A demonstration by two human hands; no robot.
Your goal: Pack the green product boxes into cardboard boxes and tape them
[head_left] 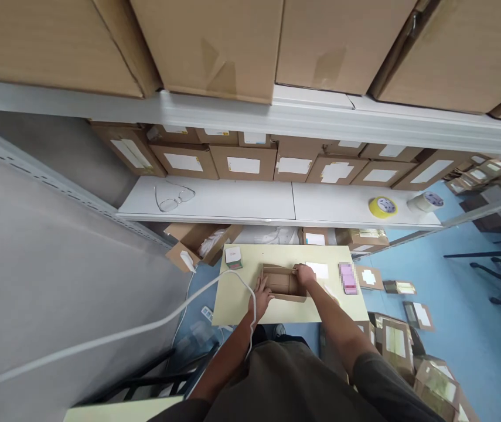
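Note:
An open cardboard box (282,283) lies on the pale yellow table, its inside facing up and no contents visible in it. My left hand (261,295) grips its near left corner, fingers along the left wall and thumb toward the front wall. At the right end, my right hand (305,274) is closed on the upper rim near the far corner. A white sheet (318,270) lies just beyond my right hand. Farther right is a pink-purple item (348,278), partly blurred. A small green and white box (233,257) stands at the table's far left corner.
A white cable (157,323) crosses in front of my left forearm. Beyond the table (239,308), a shelf (232,198) carries glasses (175,200), yellow tape (382,207), another tape roll (426,201) and labelled boxes (244,164). Cartons (395,346) crowd the floor at right.

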